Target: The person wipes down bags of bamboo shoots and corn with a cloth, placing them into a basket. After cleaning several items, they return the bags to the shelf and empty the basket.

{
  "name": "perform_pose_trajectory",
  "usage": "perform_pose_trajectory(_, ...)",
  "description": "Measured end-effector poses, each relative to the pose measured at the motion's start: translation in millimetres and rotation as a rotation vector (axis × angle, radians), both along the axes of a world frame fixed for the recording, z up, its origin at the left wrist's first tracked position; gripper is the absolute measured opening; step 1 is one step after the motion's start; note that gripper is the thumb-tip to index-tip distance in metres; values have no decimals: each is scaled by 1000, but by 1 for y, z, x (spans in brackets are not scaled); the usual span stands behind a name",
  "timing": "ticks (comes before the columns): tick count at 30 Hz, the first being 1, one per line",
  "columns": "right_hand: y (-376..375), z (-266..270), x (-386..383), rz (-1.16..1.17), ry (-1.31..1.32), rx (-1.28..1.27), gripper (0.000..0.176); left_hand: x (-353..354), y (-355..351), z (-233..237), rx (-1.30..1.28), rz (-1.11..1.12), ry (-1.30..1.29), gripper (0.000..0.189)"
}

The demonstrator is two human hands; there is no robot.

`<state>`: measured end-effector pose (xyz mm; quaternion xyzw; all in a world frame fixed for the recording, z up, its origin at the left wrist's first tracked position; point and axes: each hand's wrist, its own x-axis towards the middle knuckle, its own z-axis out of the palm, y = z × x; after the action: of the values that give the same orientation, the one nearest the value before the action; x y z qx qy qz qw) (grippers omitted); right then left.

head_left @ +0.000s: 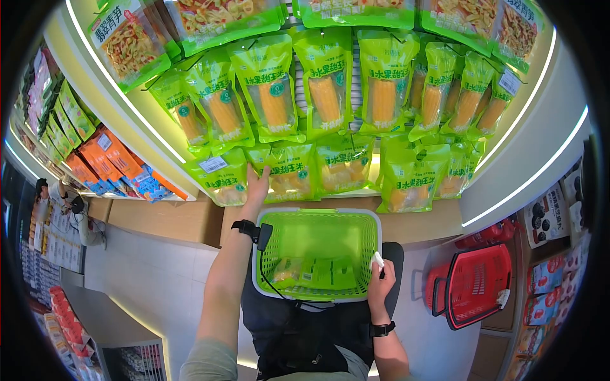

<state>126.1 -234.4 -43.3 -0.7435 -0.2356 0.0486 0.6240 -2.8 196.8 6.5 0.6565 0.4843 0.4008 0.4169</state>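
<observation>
My left hand (257, 184) reaches to the lower shelf row, touching the green corn bags. Its thumb and a finger show apart, and the other fingers are partly hidden. Left of it lies a corn bag with a white label (219, 178); on its right is another corn bag (291, 171). A green shopping basket (318, 219) with a grey rim sits at my lap, with green packs (327, 273) inside. Beside the basket's right rim, my right hand (381, 282) is closed around a small white-and-black thing (379, 260) that I cannot make out clearly.
Upright corn packs (327, 101) hang above the lower row, below larger green snack bags (229, 19). A red basket (473, 286) stands on the floor at right. Cardboard boxes (165, 219) lie under the shelf. Another person (79, 209) is at far left.
</observation>
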Motion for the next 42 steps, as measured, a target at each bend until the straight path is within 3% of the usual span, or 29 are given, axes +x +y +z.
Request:
perform_pose_trajectory(7,2,-2,0,-14,-32,9,14,4,34,-39,-89,-51,-90,92)
perform_pose_trajectory(10,6,3,-1,-14,-25,12,13,7,-3,2,-128,90,-101,83)
perform_pose_trajectory(12,6,3,0,-3,-54,-17,13,4,-17,20,-163,22,-253,62)
perform_pose_trajectory(13,5,3,0,-4,-52,-17,13,3,-17,17,-164,21,-251,62)
perform_pose_trajectory(15,6,2,0,13,-42,5,13,1,-19,12,-134,-14,-374,40)
perform_pose_trajectory(22,6,4,0,-5,-33,-1,13,-17,-22,-10,-102,-104,-570,28)
perform_pose_trajectory(28,6,-1,-1,-18,-85,29,14,-44,-59,29,-34,-73,-505,22)
perform_pose_trajectory(33,6,1,-1,-18,-111,-19,15,-72,-76,54,168,-100,-373,20)
perform_pose_trajectory(39,6,0,0,-16,-153,-3,14,-102,-108,142,364,71,-462,16)
perform_pose_trajectory(41,6,3,-1,-14,-133,-10,14,-120,-105,169,547,-174,-435,21)
perform_pose_trajectory(42,6,4,-1,-11,-117,-2,14,-117,-114,180,542,-170,-434,21)
